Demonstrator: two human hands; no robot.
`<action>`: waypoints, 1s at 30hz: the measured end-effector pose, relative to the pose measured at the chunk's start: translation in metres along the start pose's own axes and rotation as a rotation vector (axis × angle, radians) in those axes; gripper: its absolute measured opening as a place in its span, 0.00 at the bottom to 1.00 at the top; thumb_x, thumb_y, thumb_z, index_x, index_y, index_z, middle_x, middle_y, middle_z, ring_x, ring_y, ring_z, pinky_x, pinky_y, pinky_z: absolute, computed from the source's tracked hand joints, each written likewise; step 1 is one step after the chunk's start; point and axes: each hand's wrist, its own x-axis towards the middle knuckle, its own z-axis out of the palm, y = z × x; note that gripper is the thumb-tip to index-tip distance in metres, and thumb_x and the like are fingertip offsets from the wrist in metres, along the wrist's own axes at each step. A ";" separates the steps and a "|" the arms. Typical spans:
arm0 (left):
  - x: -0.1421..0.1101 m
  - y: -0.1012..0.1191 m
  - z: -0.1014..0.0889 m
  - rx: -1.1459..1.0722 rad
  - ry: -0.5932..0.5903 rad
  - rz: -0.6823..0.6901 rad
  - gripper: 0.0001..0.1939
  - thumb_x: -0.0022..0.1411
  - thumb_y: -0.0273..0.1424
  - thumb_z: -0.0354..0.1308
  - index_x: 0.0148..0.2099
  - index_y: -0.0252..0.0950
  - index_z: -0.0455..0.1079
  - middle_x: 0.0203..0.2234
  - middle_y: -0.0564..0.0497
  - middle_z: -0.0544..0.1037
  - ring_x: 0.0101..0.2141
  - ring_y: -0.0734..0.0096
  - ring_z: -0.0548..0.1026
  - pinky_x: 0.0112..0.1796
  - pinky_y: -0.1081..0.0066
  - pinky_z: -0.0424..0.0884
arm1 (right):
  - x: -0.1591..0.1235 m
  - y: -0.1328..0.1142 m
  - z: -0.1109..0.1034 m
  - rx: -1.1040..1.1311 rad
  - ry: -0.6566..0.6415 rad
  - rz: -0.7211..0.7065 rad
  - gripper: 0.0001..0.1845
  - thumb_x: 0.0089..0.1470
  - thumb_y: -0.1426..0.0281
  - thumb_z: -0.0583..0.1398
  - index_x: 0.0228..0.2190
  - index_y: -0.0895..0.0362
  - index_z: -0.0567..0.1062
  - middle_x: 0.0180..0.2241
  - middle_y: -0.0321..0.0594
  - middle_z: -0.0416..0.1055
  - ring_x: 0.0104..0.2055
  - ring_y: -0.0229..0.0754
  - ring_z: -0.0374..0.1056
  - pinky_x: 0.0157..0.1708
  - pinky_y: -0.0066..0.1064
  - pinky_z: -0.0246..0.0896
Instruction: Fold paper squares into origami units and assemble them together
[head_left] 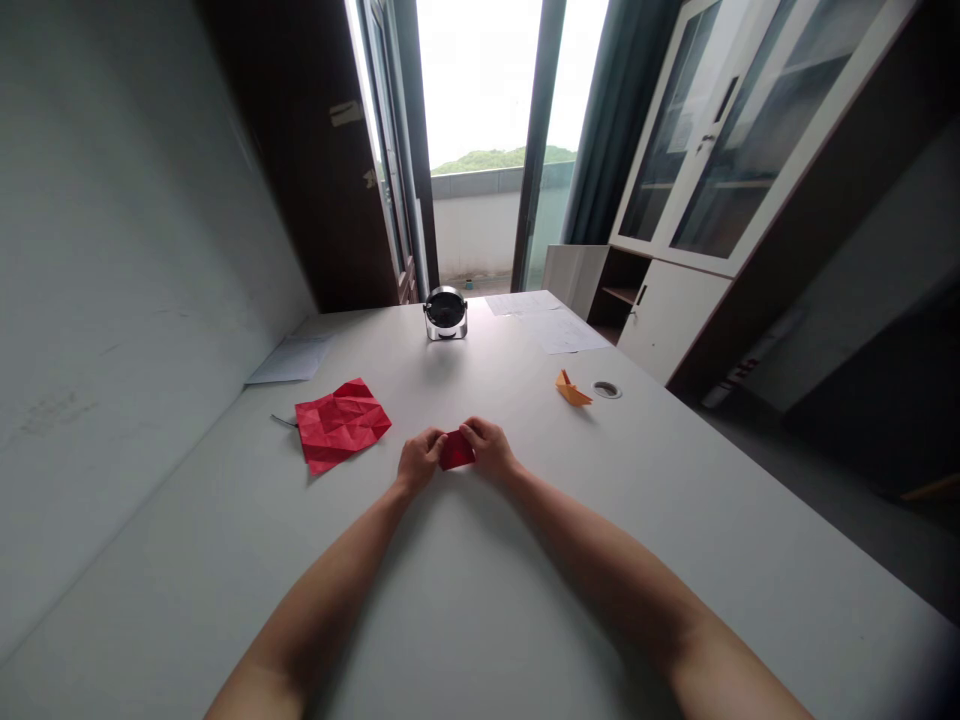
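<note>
Between my two hands is a small folded piece of red paper (457, 452), low over the middle of the white table. My left hand (422, 457) pinches its left edge, thumb on the near face. On the other side, my right hand (487, 446) grips the upper right edge with thumb and fingers. The fingers behind the paper are hidden. Off to the left lies a larger sheet of creased red paper (343, 425), unfolded and uneven. An orange folded paper boat (573, 389) rests to the right, apart from my hands.
A round black and silver device on a stand (445, 314) stands toward the table's far end. White papers (562, 328) lie at the far right, another sheet (289, 359) by the left wall. A round cable hole (607, 390) is beside the boat. Cabinets (675, 310) stand right.
</note>
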 end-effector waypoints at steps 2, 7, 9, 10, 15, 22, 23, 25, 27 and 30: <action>0.000 0.000 0.000 0.008 -0.007 0.010 0.15 0.65 0.43 0.55 0.36 0.39 0.77 0.24 0.53 0.76 0.26 0.70 0.70 0.29 0.74 0.63 | 0.000 -0.001 -0.001 -0.013 0.009 0.005 0.20 0.57 0.52 0.58 0.27 0.56 0.75 0.23 0.36 0.70 0.25 0.38 0.61 0.26 0.28 0.57; 0.002 -0.004 0.000 -0.008 -0.004 0.029 0.17 0.66 0.43 0.53 0.36 0.39 0.76 0.23 0.53 0.75 0.26 0.69 0.70 0.29 0.74 0.63 | -0.001 -0.004 -0.002 0.013 0.030 0.020 0.20 0.56 0.51 0.59 0.26 0.55 0.73 0.21 0.34 0.67 0.24 0.38 0.59 0.25 0.28 0.55; 0.002 -0.007 0.000 -0.022 0.002 0.022 0.17 0.66 0.43 0.53 0.36 0.38 0.76 0.23 0.53 0.75 0.26 0.70 0.70 0.29 0.74 0.63 | -0.001 -0.005 -0.002 0.043 0.024 0.016 0.20 0.55 0.51 0.60 0.26 0.56 0.73 0.21 0.35 0.66 0.25 0.38 0.59 0.25 0.28 0.55; 0.003 -0.008 0.000 -0.028 0.004 0.020 0.17 0.66 0.43 0.53 0.36 0.38 0.76 0.23 0.53 0.75 0.26 0.70 0.70 0.29 0.74 0.63 | -0.001 -0.006 -0.002 0.059 0.019 0.014 0.21 0.55 0.51 0.60 0.26 0.56 0.73 0.22 0.35 0.66 0.25 0.38 0.59 0.25 0.29 0.56; 0.003 -0.011 0.002 -0.059 -0.015 0.018 0.17 0.66 0.43 0.53 0.36 0.37 0.76 0.25 0.52 0.77 0.27 0.69 0.72 0.30 0.74 0.65 | -0.001 -0.006 -0.002 0.099 0.033 0.005 0.21 0.56 0.50 0.60 0.27 0.56 0.73 0.23 0.36 0.67 0.26 0.39 0.60 0.25 0.29 0.57; -0.001 -0.003 0.001 -0.001 -0.143 0.031 0.17 0.65 0.45 0.55 0.36 0.38 0.77 0.19 0.55 0.74 0.21 0.73 0.69 0.27 0.74 0.63 | -0.001 -0.004 -0.002 0.076 0.078 -0.001 0.19 0.59 0.52 0.58 0.27 0.55 0.71 0.22 0.35 0.64 0.26 0.39 0.59 0.25 0.30 0.56; -0.002 -0.003 0.000 0.025 -0.145 0.040 0.17 0.65 0.45 0.55 0.35 0.38 0.76 0.18 0.56 0.73 0.20 0.74 0.67 0.26 0.74 0.61 | -0.001 -0.004 -0.001 0.079 0.087 0.000 0.20 0.59 0.52 0.58 0.27 0.55 0.71 0.22 0.35 0.64 0.26 0.39 0.59 0.26 0.30 0.56; -0.001 -0.004 0.000 0.029 -0.139 0.044 0.17 0.65 0.45 0.55 0.34 0.38 0.76 0.17 0.56 0.72 0.20 0.74 0.66 0.26 0.75 0.61 | 0.000 -0.005 -0.001 0.123 0.087 0.015 0.20 0.59 0.52 0.58 0.27 0.55 0.71 0.22 0.35 0.64 0.26 0.38 0.59 0.26 0.30 0.56; 0.000 -0.007 0.000 -0.046 -0.118 0.028 0.17 0.66 0.45 0.55 0.36 0.38 0.75 0.19 0.55 0.74 0.21 0.74 0.69 0.27 0.75 0.63 | 0.001 -0.006 -0.001 0.217 0.078 0.039 0.21 0.58 0.51 0.59 0.28 0.56 0.72 0.23 0.35 0.66 0.26 0.39 0.60 0.26 0.30 0.57; 0.004 -0.015 0.003 -0.221 -0.073 0.001 0.17 0.66 0.45 0.55 0.39 0.36 0.74 0.22 0.53 0.77 0.22 0.73 0.72 0.28 0.74 0.67 | 0.002 -0.009 -0.003 0.356 0.054 0.055 0.21 0.56 0.50 0.61 0.31 0.56 0.72 0.25 0.36 0.70 0.27 0.39 0.64 0.28 0.31 0.60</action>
